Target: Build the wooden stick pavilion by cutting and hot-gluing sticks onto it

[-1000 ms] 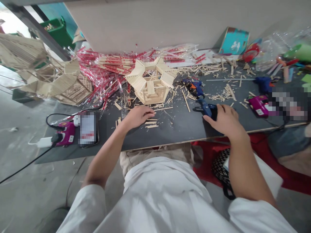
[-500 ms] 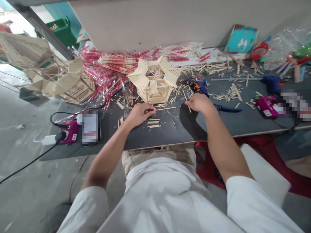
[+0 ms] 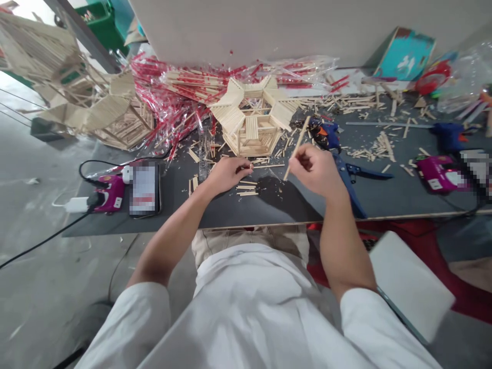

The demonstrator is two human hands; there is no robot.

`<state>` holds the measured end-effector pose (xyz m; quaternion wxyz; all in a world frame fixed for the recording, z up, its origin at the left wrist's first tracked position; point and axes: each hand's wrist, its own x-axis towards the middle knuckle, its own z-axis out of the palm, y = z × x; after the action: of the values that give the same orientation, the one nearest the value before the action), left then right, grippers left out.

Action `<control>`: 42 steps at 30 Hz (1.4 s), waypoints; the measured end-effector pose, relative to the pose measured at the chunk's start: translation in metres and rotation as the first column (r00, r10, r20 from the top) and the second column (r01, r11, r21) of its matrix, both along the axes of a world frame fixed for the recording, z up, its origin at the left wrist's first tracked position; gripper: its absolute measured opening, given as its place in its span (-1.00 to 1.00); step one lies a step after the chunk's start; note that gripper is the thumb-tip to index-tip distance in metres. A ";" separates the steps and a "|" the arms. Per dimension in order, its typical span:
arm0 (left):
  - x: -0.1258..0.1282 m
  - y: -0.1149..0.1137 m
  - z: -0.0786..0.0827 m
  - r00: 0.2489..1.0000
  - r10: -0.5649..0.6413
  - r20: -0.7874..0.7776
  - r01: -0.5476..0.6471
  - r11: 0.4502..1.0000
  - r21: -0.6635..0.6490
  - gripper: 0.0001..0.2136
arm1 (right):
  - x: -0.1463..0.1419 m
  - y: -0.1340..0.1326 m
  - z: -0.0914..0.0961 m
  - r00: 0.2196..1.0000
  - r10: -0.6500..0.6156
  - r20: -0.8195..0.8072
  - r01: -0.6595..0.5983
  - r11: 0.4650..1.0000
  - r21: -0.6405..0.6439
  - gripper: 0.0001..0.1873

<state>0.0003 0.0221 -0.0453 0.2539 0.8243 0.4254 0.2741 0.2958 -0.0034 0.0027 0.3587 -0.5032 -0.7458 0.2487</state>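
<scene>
My right hand (image 3: 313,169) is closed around a thin wooden stick (image 3: 302,134), which tilts up and away above the dark tabletop. My left hand (image 3: 227,174) rests low over the table with its fingers pinched. Something small and pale shows at those fingertips, too small to name. Just beyond them lies another thin stick (image 3: 271,165), flat on the table. Short cut sticks (image 3: 247,193) lie in a small row below my left hand. Behind both hands stands a star-shaped model built of wooden sticks (image 3: 251,128).
Blue-handled cutters (image 3: 351,177) lie right of my right hand, near a blue glue gun (image 3: 326,132). A phone (image 3: 144,189) and purple power block (image 3: 111,193) sit at left. Red-and-clear stick wrappers (image 3: 165,97) pile at the back. A larger stick model (image 3: 111,105) stands far left.
My right hand has lifted the stick off the table and drawn it slightly nearer, uncovering the cutters. My left hand stays pinched by the short sticks. The whole view has shifted a little.
</scene>
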 end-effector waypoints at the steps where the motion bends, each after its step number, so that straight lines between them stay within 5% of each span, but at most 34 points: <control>1: 0.000 0.000 -0.001 1.000 0.000 -0.008 0.000 1.000 0.006 -0.81 | -0.011 0.000 0.004 0.996 0.086 0.005 -0.086 0.996 0.007 -0.84; 6: -0.001 0.001 -0.002 1.000 -0.010 0.007 0.010 1.000 -0.001 -0.85 | -0.048 0.021 0.004 0.934 0.347 0.081 -0.349 0.937 0.020 -0.91; 16: 0.003 0.003 -0.005 1.000 -0.029 0.003 0.029 0.998 0.050 -0.84 | -0.064 0.032 -0.046 0.936 0.351 0.020 -0.351 0.932 0.088 -0.86; 26: 0.001 0.002 -0.002 0.998 -0.016 -0.062 0.023 0.993 0.117 -0.84 | -0.066 0.033 -0.051 0.925 0.380 0.000 -0.375 0.913 0.160 -0.83; 42: 0.004 0.000 -0.003 0.998 0.004 0.070 -0.001 0.999 -0.041 -0.81 | -0.068 0.031 -0.050 0.937 0.311 -0.157 -0.321 0.946 -0.041 -0.85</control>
<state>0.0048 0.0225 -0.0488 0.2851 0.8084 0.4228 0.2941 0.2277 0.0276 -0.0468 0.3517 -0.3687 -0.7795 0.3644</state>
